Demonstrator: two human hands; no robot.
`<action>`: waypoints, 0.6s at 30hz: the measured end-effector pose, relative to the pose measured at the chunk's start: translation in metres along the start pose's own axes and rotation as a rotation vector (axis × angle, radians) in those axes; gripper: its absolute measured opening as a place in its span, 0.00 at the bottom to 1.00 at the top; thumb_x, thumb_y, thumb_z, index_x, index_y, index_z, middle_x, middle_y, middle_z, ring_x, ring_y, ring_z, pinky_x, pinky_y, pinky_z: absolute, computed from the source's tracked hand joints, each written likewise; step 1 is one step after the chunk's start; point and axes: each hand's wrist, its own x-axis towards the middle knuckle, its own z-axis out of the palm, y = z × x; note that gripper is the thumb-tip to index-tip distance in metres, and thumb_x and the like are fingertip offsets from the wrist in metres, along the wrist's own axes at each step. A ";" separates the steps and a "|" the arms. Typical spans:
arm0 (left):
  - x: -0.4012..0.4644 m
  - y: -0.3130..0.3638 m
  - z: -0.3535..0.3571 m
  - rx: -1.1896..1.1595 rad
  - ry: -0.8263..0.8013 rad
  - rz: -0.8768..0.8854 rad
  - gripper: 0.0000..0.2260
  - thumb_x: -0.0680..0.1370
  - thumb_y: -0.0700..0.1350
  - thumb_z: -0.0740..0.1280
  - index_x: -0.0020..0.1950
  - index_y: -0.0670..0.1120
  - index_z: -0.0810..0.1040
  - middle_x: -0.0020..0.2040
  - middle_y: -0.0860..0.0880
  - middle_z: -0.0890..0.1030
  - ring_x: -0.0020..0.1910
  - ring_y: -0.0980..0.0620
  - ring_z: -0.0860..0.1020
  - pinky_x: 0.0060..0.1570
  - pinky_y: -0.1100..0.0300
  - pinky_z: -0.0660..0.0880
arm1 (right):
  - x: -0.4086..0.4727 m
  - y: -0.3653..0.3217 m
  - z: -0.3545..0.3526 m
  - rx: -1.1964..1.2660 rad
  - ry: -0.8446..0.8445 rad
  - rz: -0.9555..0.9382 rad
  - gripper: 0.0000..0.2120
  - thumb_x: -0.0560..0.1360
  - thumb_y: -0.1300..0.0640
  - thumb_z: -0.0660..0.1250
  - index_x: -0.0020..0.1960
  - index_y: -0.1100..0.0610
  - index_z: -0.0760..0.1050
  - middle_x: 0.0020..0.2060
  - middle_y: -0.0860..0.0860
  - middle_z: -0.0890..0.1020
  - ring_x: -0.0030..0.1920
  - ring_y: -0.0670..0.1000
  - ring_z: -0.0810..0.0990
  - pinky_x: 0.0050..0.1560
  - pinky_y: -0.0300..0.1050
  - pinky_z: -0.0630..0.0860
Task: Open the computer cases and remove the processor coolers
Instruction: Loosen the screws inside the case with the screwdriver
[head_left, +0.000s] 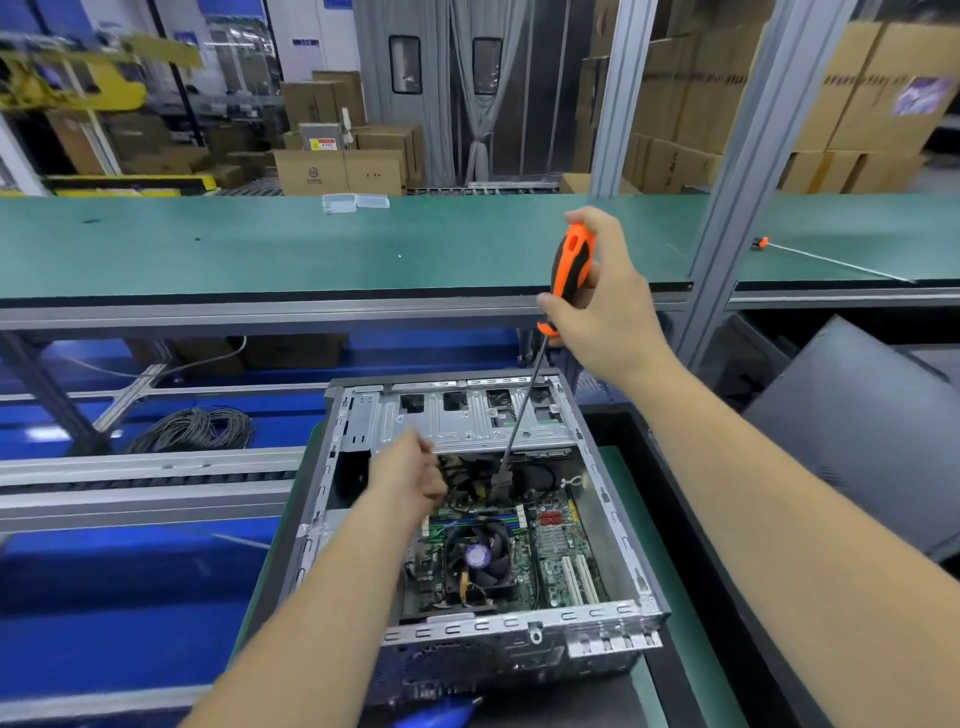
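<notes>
An open grey computer case (618, 525) lies on its side in front of me, its green motherboard showing. The processor cooler (480, 558), a black fan with a purple hub sticker, sits on the board near the middle. My right hand (602, 306) grips the orange-and-black handle of a long screwdriver (571, 260); its shaft slants down into the case and its tip reaches the cables above the fan. My left hand (410, 478) is inside the case at the upper left of the cooler, fingers curled among black cables; what it holds is hidden.
A green conveyor bench (260, 244) runs across behind the case, with a clear plastic box (353, 202) and a second screwdriver (831, 260) on it. An aluminium post (737, 182) stands right of my hand. A grey case panel (857, 415) leans at right. Coiled cable (197, 428) lies at left.
</notes>
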 end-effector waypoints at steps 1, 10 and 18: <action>-0.002 0.017 -0.008 0.161 0.091 0.151 0.11 0.79 0.39 0.57 0.36 0.44 0.69 0.25 0.50 0.62 0.22 0.53 0.57 0.21 0.63 0.55 | -0.004 0.002 0.007 0.001 -0.003 0.000 0.30 0.74 0.61 0.73 0.66 0.41 0.60 0.39 0.49 0.73 0.36 0.55 0.77 0.36 0.41 0.80; 0.015 -0.006 -0.096 1.841 0.368 0.996 0.19 0.83 0.53 0.57 0.34 0.47 0.70 0.26 0.52 0.68 0.27 0.45 0.68 0.28 0.58 0.59 | -0.034 0.006 0.065 0.041 -0.140 0.033 0.30 0.74 0.59 0.73 0.63 0.38 0.59 0.41 0.48 0.75 0.36 0.53 0.80 0.40 0.53 0.81; 0.023 -0.009 -0.098 1.880 0.338 1.054 0.20 0.82 0.52 0.55 0.31 0.48 0.62 0.24 0.51 0.66 0.23 0.49 0.65 0.25 0.59 0.53 | -0.043 0.012 0.085 0.083 -0.154 0.016 0.32 0.73 0.58 0.73 0.67 0.37 0.60 0.40 0.44 0.75 0.37 0.54 0.78 0.43 0.59 0.80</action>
